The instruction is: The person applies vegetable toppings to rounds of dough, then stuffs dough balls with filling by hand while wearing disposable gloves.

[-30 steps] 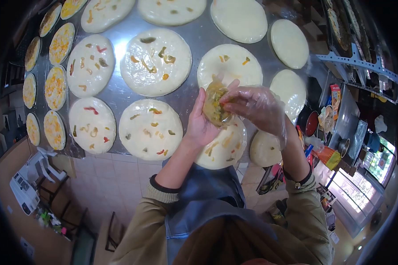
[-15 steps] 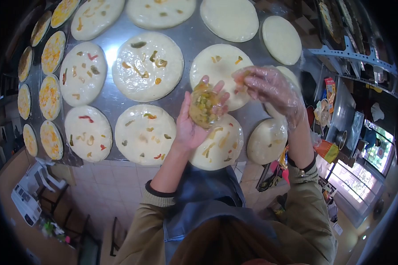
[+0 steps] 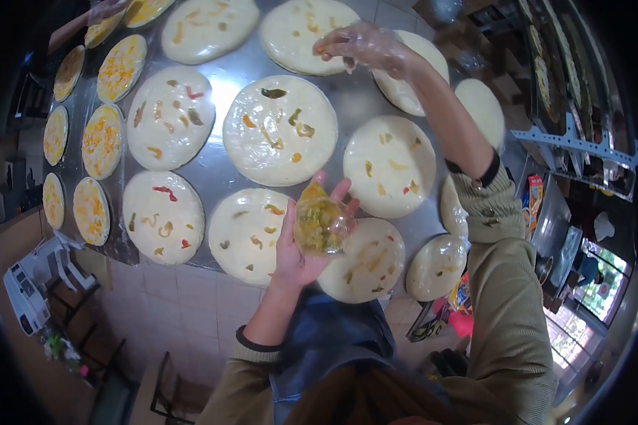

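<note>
My left hand [image 3: 298,262] cups a small clear bowl [image 3: 320,230] of green and yellow pepper pieces from below. My right hand [image 3: 368,49], in a clear plastic glove, reaches over a far dough round [image 3: 290,35]. A small orange pepper piece [image 3: 320,50] shows at its pinched fingertips. Around the bowl lie more pale, shiny dough rounds. One with scattered pepper strips [image 3: 365,265] is partly behind my left hand, and another [image 3: 393,166] sits just beyond the bowl. A glossy round [image 3: 280,131] with several pepper pieces lies to its upper left.
Rounds topped with orange and white shreds [image 3: 103,142] line the left of the metal table [image 3: 223,71]. Another person's hand [image 3: 108,10] is over the top left ones. A blue perforated rack [image 3: 581,142] stands at the right. Plain dough [image 3: 480,110] lies near it.
My right hand has moved away from near the bowl, forward and left, to a farther dough round. My left hand still holds the bowl. The view has shifted, and another person's hand appears top left.
</note>
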Motion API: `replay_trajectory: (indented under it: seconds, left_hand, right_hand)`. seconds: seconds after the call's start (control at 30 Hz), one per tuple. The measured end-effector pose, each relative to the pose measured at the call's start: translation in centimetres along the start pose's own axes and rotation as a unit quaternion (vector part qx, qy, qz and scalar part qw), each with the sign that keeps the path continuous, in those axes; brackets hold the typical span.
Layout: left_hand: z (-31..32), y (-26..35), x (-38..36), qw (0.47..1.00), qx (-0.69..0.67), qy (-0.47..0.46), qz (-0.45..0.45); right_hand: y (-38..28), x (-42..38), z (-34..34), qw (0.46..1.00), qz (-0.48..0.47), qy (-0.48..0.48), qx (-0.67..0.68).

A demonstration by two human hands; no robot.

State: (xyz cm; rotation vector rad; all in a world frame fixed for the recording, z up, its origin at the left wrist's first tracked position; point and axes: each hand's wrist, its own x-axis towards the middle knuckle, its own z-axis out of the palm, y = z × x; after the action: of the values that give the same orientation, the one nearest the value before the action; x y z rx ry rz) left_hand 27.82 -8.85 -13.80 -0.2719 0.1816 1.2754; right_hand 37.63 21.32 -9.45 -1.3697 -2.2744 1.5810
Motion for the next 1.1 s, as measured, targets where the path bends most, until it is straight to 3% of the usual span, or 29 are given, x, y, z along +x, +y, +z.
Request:
replay_trajectory:
  seconds: [0.17,0.5,0.6,0.8,0.9,1.0,1.03,1.1]
  left_hand:
    - [-0.1,1.7,-1.1,0.999,0.000,0.018,0.030]
    - [-0.6,3.8,-1.7,0.997,-0.007,0.041,0.058]
    - [-0.6,4.0,-1.7,0.997,-0.003,0.045,0.058]
    - [-0.4,4.4,-1.5,0.997,0.015,0.054,0.058]
    - [-0.3,4.5,-1.4,0.997,0.013,0.053,0.056]
    - [-0.2,4.6,-1.2,0.997,0.015,0.050,0.056]
    - [-0.2,4.6,-1.2,0.997,0.016,0.048,0.055]
    - [-0.2,4.7,-1.2,0.997,0.033,0.049,0.049]
  right_hand:
    - [0.9,8.0,1.6,0.986,-0.051,-0.009,-0.159]
    - [-1.7,11.6,2.2,0.928,-0.017,0.057,-0.367]
    - [1.7,14.5,0.8,0.924,-0.157,0.072,-0.340]
    - [4.1,17.5,-0.6,0.943,-0.154,0.080,-0.283]
    - [5.6,17.5,-2.0,0.962,-0.234,0.048,-0.134]
    - [2.9,13.7,-3.5,0.990,-0.090,-0.019,0.104]
    - [3.6,13.2,-4.5,0.983,-0.181,0.001,-0.029]
    - [4.2,12.0,-5.9,0.891,-0.344,0.040,-0.292]
